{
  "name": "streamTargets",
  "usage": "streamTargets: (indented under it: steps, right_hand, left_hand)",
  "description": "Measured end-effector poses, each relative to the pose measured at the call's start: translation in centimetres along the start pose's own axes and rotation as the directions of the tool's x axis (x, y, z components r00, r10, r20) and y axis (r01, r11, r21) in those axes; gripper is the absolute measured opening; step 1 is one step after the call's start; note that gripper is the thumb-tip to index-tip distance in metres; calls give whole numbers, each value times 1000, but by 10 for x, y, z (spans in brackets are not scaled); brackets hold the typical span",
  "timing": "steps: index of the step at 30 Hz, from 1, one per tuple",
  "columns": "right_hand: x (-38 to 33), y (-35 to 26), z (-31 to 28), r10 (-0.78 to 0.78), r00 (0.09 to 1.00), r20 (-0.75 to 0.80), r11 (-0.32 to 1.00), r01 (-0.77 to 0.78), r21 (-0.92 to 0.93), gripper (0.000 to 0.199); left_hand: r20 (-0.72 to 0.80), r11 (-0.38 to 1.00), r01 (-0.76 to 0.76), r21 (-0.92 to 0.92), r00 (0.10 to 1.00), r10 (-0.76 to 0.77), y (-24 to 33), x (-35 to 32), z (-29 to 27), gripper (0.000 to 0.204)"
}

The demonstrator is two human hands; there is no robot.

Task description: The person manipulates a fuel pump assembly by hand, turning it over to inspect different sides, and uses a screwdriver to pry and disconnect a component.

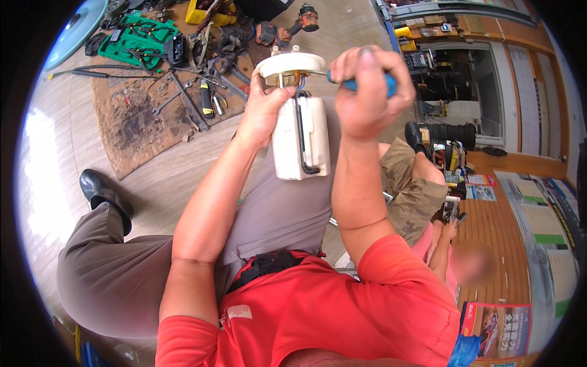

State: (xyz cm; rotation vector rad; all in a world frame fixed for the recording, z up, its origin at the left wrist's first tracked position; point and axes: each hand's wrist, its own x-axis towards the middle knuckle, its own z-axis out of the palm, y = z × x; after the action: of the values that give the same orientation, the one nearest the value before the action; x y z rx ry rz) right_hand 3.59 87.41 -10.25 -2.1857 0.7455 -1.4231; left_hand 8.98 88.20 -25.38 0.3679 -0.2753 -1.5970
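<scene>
Here: left hand (264,110) grips white canister (284,140) under flange (292,63); right hand (370,92) clenched on blue handle (391,85); green case (129,40), far-left corner of cardboard (131,122).

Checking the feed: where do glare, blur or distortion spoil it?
Head view: glare washes out the floor at far left; head view: the right hand looks slightly blurred, the white canister in the left hand clearer; head view: the notice board at right bows near the picture's rim.
</scene>
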Motion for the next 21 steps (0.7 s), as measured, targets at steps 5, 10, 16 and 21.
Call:
streamTargets:
  steps: [5,10,16,21]
  right_hand:
    - [-12,8,-3,47,997,-65,988,-37,150,13]
    - [-17,-13,-7,-5,999,-35,983,12,186,16]
    - [-14,-20,-19,-32,999,-42,913,46,406,22]
    - [-15,-29,-29,13,999,-45,892,8,452,28]
  left_hand:
    - [146,982,-171,80,977,158,17,1,5,85]
    - [156,988,-2,-153,987,26,5,2,-14,70]
    - [295,942,110,-318,955,-11,14,-2,-19,69]
    - [369,947,115,-300,929,4,12,-2,-26,81]
